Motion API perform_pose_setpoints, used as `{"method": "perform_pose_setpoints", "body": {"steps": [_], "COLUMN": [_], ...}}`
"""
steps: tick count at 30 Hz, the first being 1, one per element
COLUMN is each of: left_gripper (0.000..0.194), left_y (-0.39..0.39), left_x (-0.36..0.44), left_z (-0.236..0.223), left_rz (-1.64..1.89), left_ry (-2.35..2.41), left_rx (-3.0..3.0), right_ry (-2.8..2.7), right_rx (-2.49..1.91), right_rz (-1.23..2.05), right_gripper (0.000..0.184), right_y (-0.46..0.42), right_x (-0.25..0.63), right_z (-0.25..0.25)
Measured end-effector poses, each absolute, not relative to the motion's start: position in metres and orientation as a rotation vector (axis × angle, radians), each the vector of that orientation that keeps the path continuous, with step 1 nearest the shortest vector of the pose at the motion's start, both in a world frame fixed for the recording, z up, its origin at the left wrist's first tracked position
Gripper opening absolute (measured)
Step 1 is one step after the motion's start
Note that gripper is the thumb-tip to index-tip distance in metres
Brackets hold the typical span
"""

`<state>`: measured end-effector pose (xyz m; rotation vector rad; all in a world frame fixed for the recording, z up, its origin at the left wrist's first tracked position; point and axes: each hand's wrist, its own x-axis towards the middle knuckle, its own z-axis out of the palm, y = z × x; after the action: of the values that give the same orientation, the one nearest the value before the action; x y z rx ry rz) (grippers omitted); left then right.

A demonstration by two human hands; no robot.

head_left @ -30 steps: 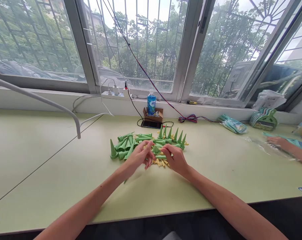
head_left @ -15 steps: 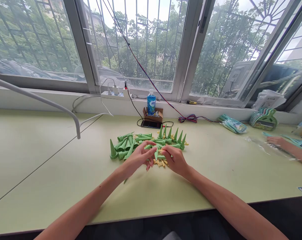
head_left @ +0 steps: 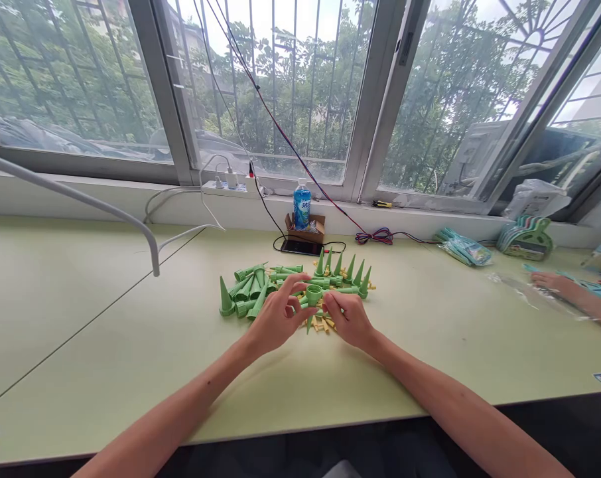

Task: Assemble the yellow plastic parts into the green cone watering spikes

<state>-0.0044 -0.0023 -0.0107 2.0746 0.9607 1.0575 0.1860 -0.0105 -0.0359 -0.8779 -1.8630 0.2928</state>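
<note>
My left hand [head_left: 278, 312] pinches a hollow green plastic spike [head_left: 314, 296] between thumb and fingers, its wide open end up and its tip pointing down. Close beside it on the right, my right hand [head_left: 349, 317] is closed, thumb against the curled fingers. What it holds, if anything, is hidden. Small yellow plastic pieces [head_left: 324, 326] lie on the table under the hands. More green spikes [head_left: 253, 287] are heaped to the left, with one standing upright at the heap's edge. Behind my right hand stands a row of upright green spikes [head_left: 350, 269].
A phone [head_left: 302, 247] lies behind the parts, before a small cardboard box [head_left: 310, 234] and a blue bottle [head_left: 301, 207]. Cables run along the sill. At the right are packs of teal items [head_left: 462, 247] and another person's hand [head_left: 554, 284]. A white tube [head_left: 106, 211] overhangs the left.
The green spike in my left hand has tipped so that its open end faces up. A yellow piece seen at my right fingertips no longer shows there.
</note>
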Motion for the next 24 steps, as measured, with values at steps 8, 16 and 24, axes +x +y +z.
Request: {"method": "perform_pose_setpoints", "body": {"steps": [8,16,24], "left_gripper": [0.053,0.042,0.040], "left_y": [-0.003,-0.001,0.001], "left_x": [-0.003,-0.003,-0.005], "left_z": [-0.006,0.001,0.000], "left_rz": [1.041,1.055,0.933], "left_ry": [0.893,0.851,0.833], "left_rx": [1.825,1.563,1.393], "right_ry": [-1.789,-1.733,-1.904], "right_rx": [-0.920,-0.957,-0.851], "right_rz": [0.333,0.292,0.177], "right_gripper": [0.042,0.036,0.027], "right_y": [-0.012,-0.010,-0.010], "right_x": [0.183,0.185,0.185], "right_z": [-0.035,-0.037,-0.038]}}
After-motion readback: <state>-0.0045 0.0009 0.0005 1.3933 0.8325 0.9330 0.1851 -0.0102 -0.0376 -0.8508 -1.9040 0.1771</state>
